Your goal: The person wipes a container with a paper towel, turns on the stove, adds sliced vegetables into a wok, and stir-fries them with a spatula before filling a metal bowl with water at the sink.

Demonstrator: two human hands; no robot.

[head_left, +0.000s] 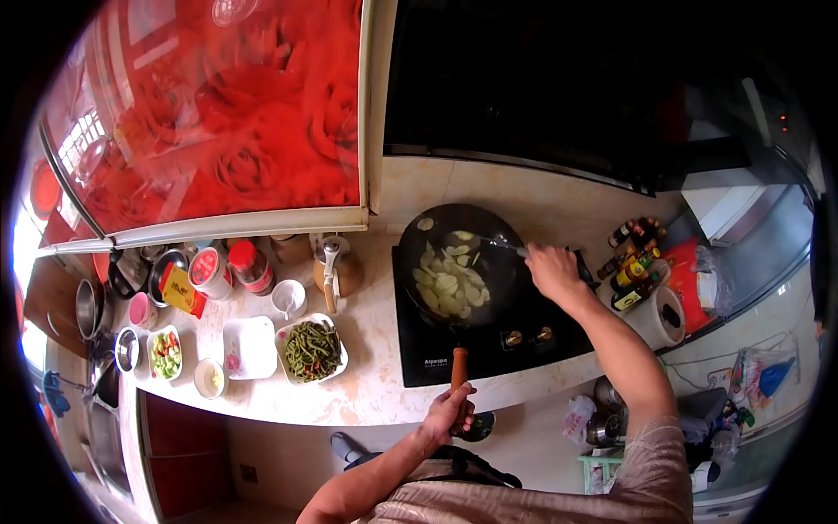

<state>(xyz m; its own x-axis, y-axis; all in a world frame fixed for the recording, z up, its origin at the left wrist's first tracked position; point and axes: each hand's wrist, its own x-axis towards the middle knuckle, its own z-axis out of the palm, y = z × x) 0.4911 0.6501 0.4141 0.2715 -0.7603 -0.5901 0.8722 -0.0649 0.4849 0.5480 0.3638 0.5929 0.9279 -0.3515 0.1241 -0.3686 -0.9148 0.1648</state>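
Observation:
A dark wok [502, 301] sits on the black gas stove [419, 371], holding pale sliced pieces of food [449, 279] that look like potato. Its wooden handle points toward me, and my left hand [449, 410] is closed around the end of it. Above the wok's right rim, my right hand [554, 272] grips a spatula [504, 244] whose metal shaft reaches into the pan. The spatula's blade is hard to make out among the slices. One slice sticks high on the wok's far wall.
Left of the stove stand a dish of green beans [312, 351], a white tray [250, 347], a dish of chopped vegetables [165, 354], a small bowl [210, 378] and a kettle [336, 271]. Sauce bottles [635, 269] stand right. A red cabinet [236, 122] and black hood [559, 96] overhang.

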